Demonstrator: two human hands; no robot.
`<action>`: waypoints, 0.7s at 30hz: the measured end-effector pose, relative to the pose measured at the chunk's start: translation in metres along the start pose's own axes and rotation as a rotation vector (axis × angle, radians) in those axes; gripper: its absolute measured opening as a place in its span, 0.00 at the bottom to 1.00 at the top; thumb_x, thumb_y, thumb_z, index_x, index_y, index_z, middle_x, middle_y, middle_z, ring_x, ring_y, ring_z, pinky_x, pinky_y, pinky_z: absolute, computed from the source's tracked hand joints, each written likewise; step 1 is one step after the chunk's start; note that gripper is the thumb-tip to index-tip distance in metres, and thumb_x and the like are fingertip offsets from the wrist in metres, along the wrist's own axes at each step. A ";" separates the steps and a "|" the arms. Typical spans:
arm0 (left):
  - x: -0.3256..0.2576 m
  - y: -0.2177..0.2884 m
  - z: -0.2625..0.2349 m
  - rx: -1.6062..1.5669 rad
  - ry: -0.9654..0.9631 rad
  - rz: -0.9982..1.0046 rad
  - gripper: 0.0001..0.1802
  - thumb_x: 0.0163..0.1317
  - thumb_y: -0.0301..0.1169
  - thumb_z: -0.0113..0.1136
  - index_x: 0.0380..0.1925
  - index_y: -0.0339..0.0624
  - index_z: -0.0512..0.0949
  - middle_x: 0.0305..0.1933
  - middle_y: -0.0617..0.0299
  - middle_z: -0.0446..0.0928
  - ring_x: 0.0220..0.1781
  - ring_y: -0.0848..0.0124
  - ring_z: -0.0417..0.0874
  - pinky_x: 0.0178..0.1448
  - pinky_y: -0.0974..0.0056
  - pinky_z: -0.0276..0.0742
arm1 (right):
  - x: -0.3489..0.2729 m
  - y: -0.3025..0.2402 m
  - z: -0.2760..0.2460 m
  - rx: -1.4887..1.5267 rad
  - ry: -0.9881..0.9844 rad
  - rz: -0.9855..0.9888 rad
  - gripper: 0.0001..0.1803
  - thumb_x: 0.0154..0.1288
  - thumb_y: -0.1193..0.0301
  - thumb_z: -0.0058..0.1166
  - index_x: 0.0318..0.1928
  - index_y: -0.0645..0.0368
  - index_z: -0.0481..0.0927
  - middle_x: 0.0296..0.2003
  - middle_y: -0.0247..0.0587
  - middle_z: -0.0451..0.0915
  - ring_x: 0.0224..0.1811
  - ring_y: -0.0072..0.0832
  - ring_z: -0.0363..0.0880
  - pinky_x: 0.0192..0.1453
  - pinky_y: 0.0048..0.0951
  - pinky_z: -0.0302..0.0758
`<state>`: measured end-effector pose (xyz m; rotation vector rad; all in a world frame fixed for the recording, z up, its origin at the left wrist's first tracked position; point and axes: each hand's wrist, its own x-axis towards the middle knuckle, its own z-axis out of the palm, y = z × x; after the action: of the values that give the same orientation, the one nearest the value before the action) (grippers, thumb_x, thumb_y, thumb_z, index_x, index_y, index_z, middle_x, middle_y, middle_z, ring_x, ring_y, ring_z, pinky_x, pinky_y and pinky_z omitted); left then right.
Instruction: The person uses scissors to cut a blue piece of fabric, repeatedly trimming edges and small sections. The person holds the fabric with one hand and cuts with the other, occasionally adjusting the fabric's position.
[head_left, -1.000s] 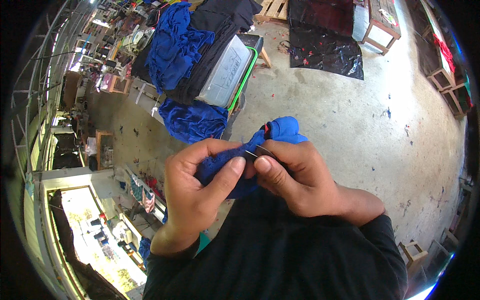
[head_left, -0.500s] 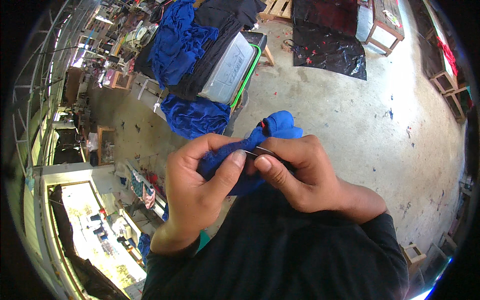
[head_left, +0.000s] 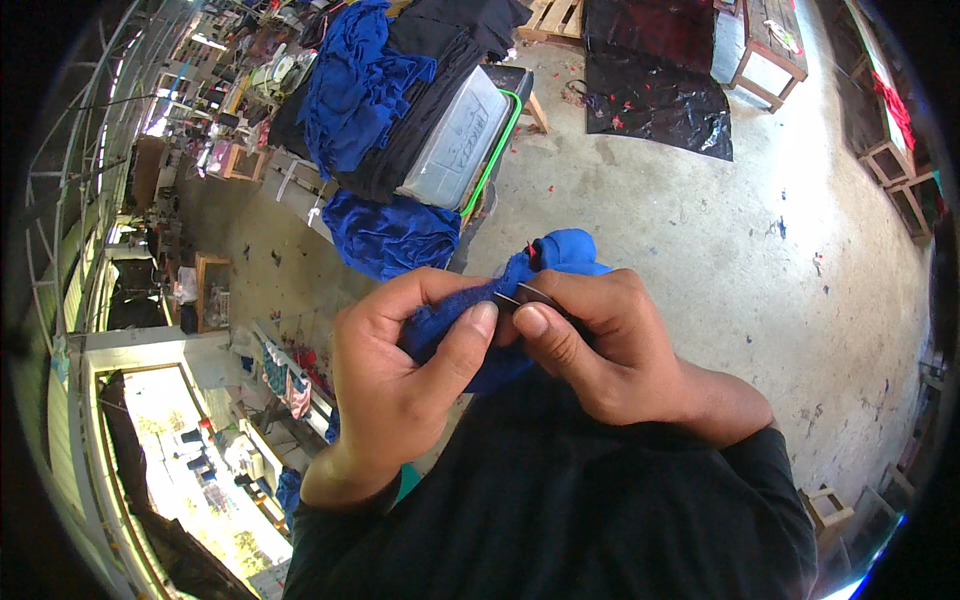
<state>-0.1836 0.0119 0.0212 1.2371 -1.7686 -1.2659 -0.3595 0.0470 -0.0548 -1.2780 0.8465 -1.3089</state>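
Observation:
My left hand (head_left: 388, 372) is closed on a bunched piece of blue cloth (head_left: 570, 250), pinching its fuzzy edge between thumb and forefinger. A small red bit shows near the cloth's upper fold. In my right hand (head_left: 615, 350) is a pair of small thread snips (head_left: 539, 295), gripped between thumb and bent forefinger. Its two thin blades stand apart and point toward the left thumb, against the cloth edge. The fingers and palm cover the rest of the snips. Part of the cloth hangs below, behind both hands.
Ahead to the left, a table bears heaped blue cloth (head_left: 360, 90), stacked black cloth (head_left: 432, 75) and a clear plastic box (head_left: 455, 135) beside a green rim (head_left: 495, 150). More blue cloth (head_left: 390, 235) hangs at its near end. A black sheet (head_left: 660, 110) with red scraps lies on the floor.
The snips' blades are spread wider than before. The blue cloth has shifted slightly right and toward me at its upper fold. Both hands keep nearly the same place.

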 end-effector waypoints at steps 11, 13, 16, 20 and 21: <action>0.003 -0.006 0.006 0.055 0.074 -0.038 0.08 0.66 0.27 0.65 0.39 0.32 0.83 0.29 0.68 0.82 0.31 0.85 0.76 0.35 0.75 0.73 | -0.002 0.009 -0.007 -0.079 0.212 -0.233 0.04 0.68 0.75 0.61 0.39 0.62 0.81 0.29 0.40 0.81 0.27 0.26 0.80 0.31 0.27 0.71; 0.003 -0.005 0.006 0.086 0.085 -0.021 0.08 0.66 0.27 0.65 0.39 0.32 0.84 0.29 0.69 0.81 0.30 0.86 0.75 0.34 0.75 0.72 | -0.001 0.017 -0.004 -0.125 0.276 -0.218 0.10 0.62 0.77 0.68 0.42 0.61 0.81 0.34 0.39 0.83 0.31 0.22 0.80 0.32 0.24 0.72; 0.003 -0.006 0.007 0.151 0.082 0.033 0.07 0.66 0.26 0.65 0.39 0.32 0.84 0.29 0.69 0.81 0.30 0.86 0.75 0.33 0.75 0.71 | 0.001 0.014 0.001 -0.096 0.301 -0.223 0.13 0.58 0.77 0.71 0.41 0.62 0.82 0.35 0.39 0.83 0.33 0.25 0.82 0.35 0.24 0.73; 0.003 -0.007 0.008 0.207 0.075 0.097 0.06 0.65 0.25 0.65 0.39 0.33 0.84 0.29 0.69 0.82 0.30 0.86 0.75 0.33 0.76 0.71 | 0.009 0.020 0.003 -0.145 0.318 -0.361 0.13 0.55 0.80 0.72 0.39 0.63 0.81 0.36 0.40 0.83 0.34 0.25 0.80 0.35 0.24 0.72; 0.003 -0.008 0.008 0.212 0.069 0.115 0.06 0.65 0.25 0.65 0.39 0.33 0.84 0.29 0.68 0.82 0.30 0.86 0.75 0.33 0.75 0.71 | 0.012 0.022 0.004 -0.149 0.332 -0.393 0.13 0.56 0.80 0.72 0.38 0.63 0.80 0.37 0.41 0.82 0.33 0.22 0.77 0.33 0.22 0.69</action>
<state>-0.1888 0.0107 0.0108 1.2577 -1.9329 -0.9791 -0.3491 0.0322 -0.0725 -1.4135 0.9675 -1.8361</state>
